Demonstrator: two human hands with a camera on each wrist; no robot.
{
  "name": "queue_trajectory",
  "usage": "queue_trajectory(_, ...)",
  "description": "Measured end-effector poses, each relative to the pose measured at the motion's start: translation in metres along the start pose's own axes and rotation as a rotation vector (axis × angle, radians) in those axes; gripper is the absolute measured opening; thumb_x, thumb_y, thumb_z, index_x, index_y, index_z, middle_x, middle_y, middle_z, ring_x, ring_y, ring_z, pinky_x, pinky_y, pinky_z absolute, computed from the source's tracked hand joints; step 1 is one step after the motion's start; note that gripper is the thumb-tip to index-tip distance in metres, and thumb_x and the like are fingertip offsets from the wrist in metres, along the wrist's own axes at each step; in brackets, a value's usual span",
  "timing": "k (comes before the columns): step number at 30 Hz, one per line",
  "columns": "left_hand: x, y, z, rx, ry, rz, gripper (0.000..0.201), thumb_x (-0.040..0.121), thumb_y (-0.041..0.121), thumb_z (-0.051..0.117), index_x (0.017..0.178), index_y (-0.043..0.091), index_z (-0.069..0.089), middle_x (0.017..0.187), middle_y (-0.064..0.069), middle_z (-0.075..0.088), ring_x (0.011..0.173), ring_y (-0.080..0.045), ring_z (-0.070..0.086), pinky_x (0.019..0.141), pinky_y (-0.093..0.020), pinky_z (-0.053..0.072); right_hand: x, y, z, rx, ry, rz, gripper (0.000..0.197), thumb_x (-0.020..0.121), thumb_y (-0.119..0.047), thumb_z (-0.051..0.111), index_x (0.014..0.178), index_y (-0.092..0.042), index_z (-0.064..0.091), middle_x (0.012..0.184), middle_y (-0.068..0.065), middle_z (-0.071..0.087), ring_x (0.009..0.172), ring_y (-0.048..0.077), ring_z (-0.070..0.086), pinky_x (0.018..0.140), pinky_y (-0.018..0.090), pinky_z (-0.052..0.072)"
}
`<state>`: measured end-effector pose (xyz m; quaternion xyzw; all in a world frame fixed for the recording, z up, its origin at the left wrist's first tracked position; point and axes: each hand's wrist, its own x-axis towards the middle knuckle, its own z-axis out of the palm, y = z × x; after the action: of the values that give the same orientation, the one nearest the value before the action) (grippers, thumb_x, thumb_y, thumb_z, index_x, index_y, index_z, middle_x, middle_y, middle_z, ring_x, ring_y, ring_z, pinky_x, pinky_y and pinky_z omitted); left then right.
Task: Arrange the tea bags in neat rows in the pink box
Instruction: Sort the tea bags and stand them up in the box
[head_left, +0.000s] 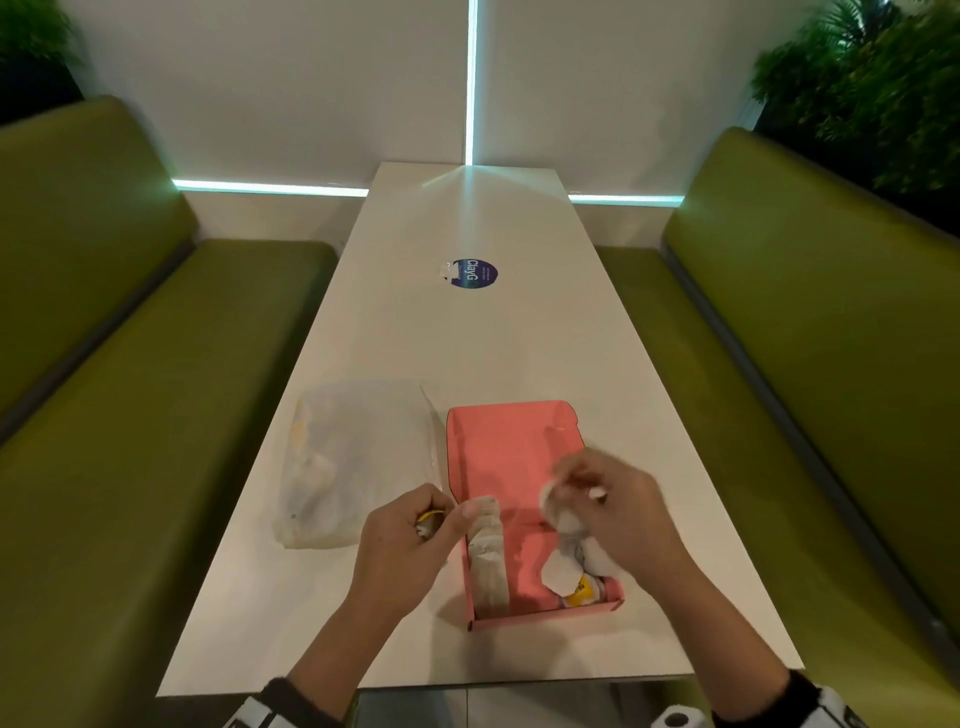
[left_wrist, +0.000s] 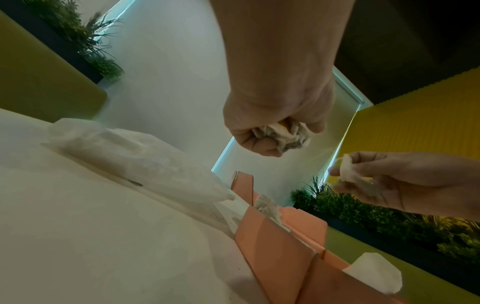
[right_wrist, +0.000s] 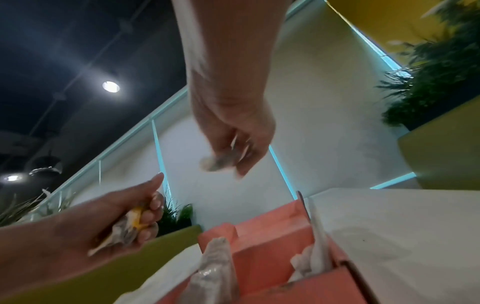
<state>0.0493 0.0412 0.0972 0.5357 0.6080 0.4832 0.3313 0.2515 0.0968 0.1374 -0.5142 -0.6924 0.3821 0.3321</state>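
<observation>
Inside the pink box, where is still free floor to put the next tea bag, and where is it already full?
In the pink box, the far half is bare, and so is a middle strip of floor between the row of tea bags along the left wall and the cluster in the near right corner. The right hand hangs over that crowded right side.

A pink box (head_left: 498, 457) is seen open on the white surface (head_left: 467, 338), a clear plastic bag (head_left: 348, 462) just to its left. Tea bags (head_left: 485, 556) are lined along the box's left wall. A crumpled bunch is gripped by the left hand (head_left: 410, 540); one tea bag (head_left: 558, 506) is pinched by the right hand (head_left: 618, 512) above the box.
</observation>
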Motion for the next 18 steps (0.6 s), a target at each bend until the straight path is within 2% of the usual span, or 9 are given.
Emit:
queue_trajectory(1,0.0,-0.001,0.001,0.015,0.016,0.001,0.042,0.071,0.055,0.06,0.06,0.015,0.055,0.045,0.009,0.041,0.048,-0.006,0.039,0.056,-0.044,0.053,0.001,0.001,-0.002,0.005,0.224,-0.052,0.024,0.081,0.003,0.064,0.076,-0.021,0.061,0.079,-0.013,0.065,0.07,0.006,0.06,0.06,0.007,0.043)
queue_trajectory(2,0.0,-0.001,0.001,0.028,0.031,0.0,0.043,0.072,0.056,0.059,0.059,0.015,0.054,0.045,0.008,0.041,0.048,-0.006,0.039,0.056,-0.045,0.054,0.001,-0.001,-0.005,-0.028,0.344,-0.087,0.028,0.08,0.002,0.065,0.074,-0.025,0.059,0.081,-0.014,0.064,0.075,0.004,0.06,0.062,0.007,0.041)
queue_trajectory(3,0.001,-0.001,0.002,0.033,0.041,0.0,0.043,0.074,0.054,0.059,0.06,0.014,0.054,0.047,0.005,0.041,0.047,-0.007,0.041,0.056,-0.045,0.055,0.001,-0.003,-0.007,-0.054,0.284,-0.118,0.031,0.08,0.001,0.066,0.072,-0.027,0.057,0.081,-0.016,0.064,0.078,0.0,0.06,0.065,0.007,0.041)
queue_trajectory(5,0.001,-0.001,0.003,0.015,0.053,-0.004,0.039,0.078,0.046,0.059,0.063,0.011,0.058,0.052,-0.004,0.05,0.047,-0.01,0.05,0.053,-0.039,0.056,-0.003,-0.003,-0.003,-0.102,-0.112,-0.083,0.028,0.078,0.001,0.067,0.069,-0.024,0.059,0.076,-0.016,0.065,0.076,-0.005,0.06,0.069,0.009,0.045)
queue_trajectory(6,0.002,-0.001,0.004,-0.004,0.052,-0.01,0.034,0.079,0.042,0.06,0.065,0.011,0.061,0.057,-0.007,0.056,0.049,-0.013,0.055,0.051,-0.034,0.057,-0.006,-0.004,0.002,-0.156,-0.248,-0.037,0.025,0.078,-0.001,0.067,0.069,-0.023,0.06,0.073,-0.014,0.065,0.075,-0.004,0.061,0.071,0.013,0.049)
queue_trajectory(8,0.001,0.0,0.006,-0.034,0.039,-0.004,0.017,0.082,0.029,0.064,0.071,0.016,0.066,0.066,-0.012,0.061,0.055,-0.015,0.059,0.048,-0.023,0.054,-0.005,0.001,0.003,-0.181,-0.25,0.001,0.021,0.078,-0.006,0.067,0.07,-0.024,0.06,0.069,-0.014,0.064,0.07,0.0,0.059,0.068,0.016,0.049)
queue_trajectory(11,0.0,0.005,0.006,-0.092,0.01,0.004,0.009,0.084,0.014,0.066,0.08,0.022,0.07,0.067,-0.001,0.064,0.056,-0.006,0.058,0.048,-0.019,0.052,-0.002,-0.002,0.0,-0.014,-0.212,0.048,0.017,0.078,0.0,0.067,0.073,-0.014,0.06,0.061,-0.012,0.061,0.06,0.002,0.057,0.064,0.016,0.046)
queue_trajectory(14,0.001,0.007,0.006,-0.152,-0.022,-0.01,0.015,0.085,0.012,0.066,0.087,0.025,0.071,0.071,0.006,0.067,0.052,-0.003,0.056,0.047,-0.021,0.052,-0.001,-0.008,0.002,0.103,-0.238,0.074,0.018,0.079,0.005,0.066,0.073,-0.012,0.059,0.059,-0.01,0.063,0.059,0.007,0.062,0.063,0.015,0.048)
queue_trajectory(18,0.0,0.013,0.007,-0.207,-0.078,-0.002,0.007,0.081,0.022,0.067,0.086,0.024,0.071,0.067,-0.002,0.062,0.051,-0.005,0.052,0.048,-0.025,0.052,0.0,-0.011,0.003,0.163,-0.195,0.058,0.019,0.079,0.005,0.066,0.072,-0.012,0.059,0.062,-0.003,0.064,0.06,0.011,0.063,0.061,0.017,0.048)
